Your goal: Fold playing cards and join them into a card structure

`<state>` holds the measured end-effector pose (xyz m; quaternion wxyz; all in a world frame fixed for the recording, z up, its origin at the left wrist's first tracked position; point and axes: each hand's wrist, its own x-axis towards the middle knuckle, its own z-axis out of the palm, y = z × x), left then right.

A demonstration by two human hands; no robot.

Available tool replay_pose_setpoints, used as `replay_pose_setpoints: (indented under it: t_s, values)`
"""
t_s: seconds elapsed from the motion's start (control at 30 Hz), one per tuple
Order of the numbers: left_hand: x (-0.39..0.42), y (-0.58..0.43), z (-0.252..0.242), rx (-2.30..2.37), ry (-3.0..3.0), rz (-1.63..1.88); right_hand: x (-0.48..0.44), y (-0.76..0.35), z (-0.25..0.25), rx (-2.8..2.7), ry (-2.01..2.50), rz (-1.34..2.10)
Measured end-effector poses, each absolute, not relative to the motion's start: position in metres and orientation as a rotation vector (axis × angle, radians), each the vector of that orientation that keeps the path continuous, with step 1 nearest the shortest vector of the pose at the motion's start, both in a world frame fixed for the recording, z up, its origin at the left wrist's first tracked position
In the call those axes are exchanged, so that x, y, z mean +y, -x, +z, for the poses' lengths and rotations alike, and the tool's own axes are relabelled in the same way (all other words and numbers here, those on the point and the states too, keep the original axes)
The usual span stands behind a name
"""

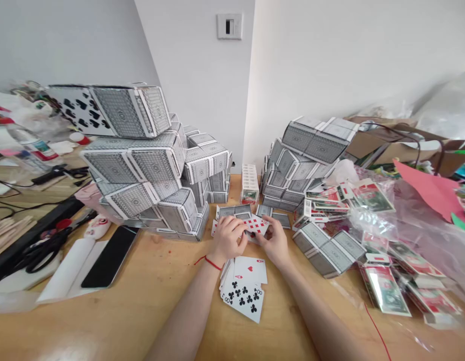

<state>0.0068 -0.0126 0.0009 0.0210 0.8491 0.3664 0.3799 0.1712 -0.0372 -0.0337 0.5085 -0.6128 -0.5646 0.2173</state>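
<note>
My left hand [227, 239] and my right hand [274, 241] meet at the middle of the wooden table [149, 306], both pinching a red diamond playing card [257, 225] held between them. The fingers of both hands are curled around it. Just below my wrists lies a loose fan of face-up cards [244, 291], with an ace of hearts and a nine of clubs on top. Behind my hands, several folded card pieces with grey backs [234, 211] lie flat on the table.
A tall stack of cubes made from grey-backed cards [142, 160] stands at left, a smaller one [307, 150] at right. Card boxes [386, 286] and plastic bags [416, 225] crowd the right side. A black phone [111, 255] and scissors [40, 250] lie at left.
</note>
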Motion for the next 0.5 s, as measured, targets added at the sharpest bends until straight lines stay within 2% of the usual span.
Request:
replay_pose_setpoints:
  t_s: [0.17, 0.3, 0.5]
  values:
    - [-0.007, -0.009, 0.000, 1.369, -2.639, 0.988, -0.033, -0.174, -0.037, -1.065, 1.270, 0.835]
    - [-0.002, -0.004, -0.004, 1.535, -2.576, 0.971, -0.032, -0.174, -0.034, -0.946, 1.137, 0.894]
    - [-0.008, -0.011, 0.000, 1.338, -2.512, 1.069, -0.034, -0.167, -0.032, -0.931, 1.061, 0.978]
